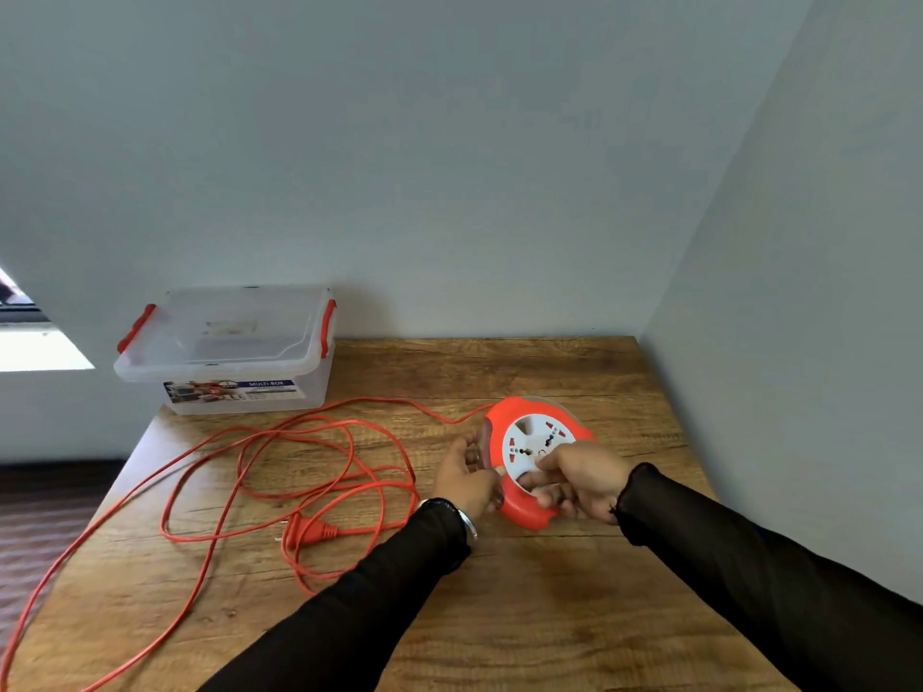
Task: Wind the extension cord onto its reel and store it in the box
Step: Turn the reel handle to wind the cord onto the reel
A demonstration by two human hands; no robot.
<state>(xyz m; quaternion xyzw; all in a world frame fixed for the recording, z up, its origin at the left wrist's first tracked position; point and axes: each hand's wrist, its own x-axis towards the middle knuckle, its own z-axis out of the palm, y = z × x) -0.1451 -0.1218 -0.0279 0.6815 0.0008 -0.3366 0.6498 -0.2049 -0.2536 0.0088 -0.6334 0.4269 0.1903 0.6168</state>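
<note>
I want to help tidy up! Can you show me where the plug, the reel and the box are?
plug [314, 531]: head view, on its orange body, lying on the table.
reel [529, 447]: head view, on its white socket face.
box [234, 337]: head view, on its clear lid.

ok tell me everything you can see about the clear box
The clear box is a translucent plastic tub with a closed lid, red clip latches on both short sides, and a printed label reading MULTI-BOX across its front. It sits upright at the table's far left corner against the wall. Neither hand touches it; the orange cord lies just in front.
</note>
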